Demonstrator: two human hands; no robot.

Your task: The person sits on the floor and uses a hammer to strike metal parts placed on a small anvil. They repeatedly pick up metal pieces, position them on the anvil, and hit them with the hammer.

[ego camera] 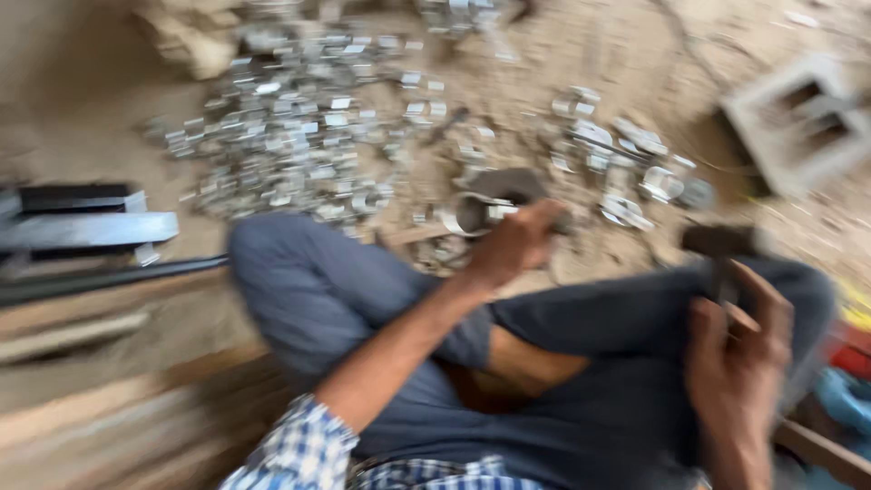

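The picture is blurred by motion. My left hand [517, 240] reaches out over my bent knee and grips a bent shiny metal clamp piece [467, 215] resting by a dark block on the sandy ground. My right hand [739, 340] is closed on the handle of a hammer, whose dark head [721, 240] is raised above my right leg. I sit cross-legged in dark blue trousers and a blue-and-white checked shirt.
A wide heap of small shiny metal clamps [290, 127] covers the ground ahead, with more [626, 163] to the right. A grey concrete block [798, 122] lies at far right. Metal bars [82, 227] and wooden planks [100, 399] lie on the left.
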